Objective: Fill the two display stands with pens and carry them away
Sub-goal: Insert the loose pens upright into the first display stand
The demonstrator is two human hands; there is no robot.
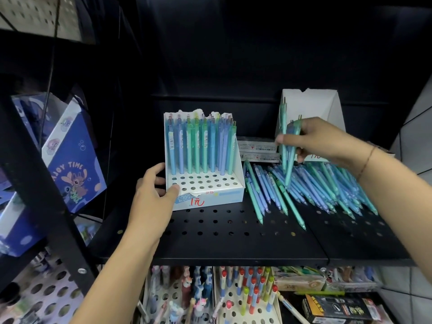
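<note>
Your left hand grips the front left corner of the near cardboard display stand. Your right hand pinches a few pens above the loose pile. The pens are likely light, stiff and slick, so hold them mid-barrel. The near stand's back rows are filled and its front holes empty. The rear stand looks nearly empty.

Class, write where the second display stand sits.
Head view: the second display stand sits back right on the shelf, behind the right hand and the loose pens.
</note>
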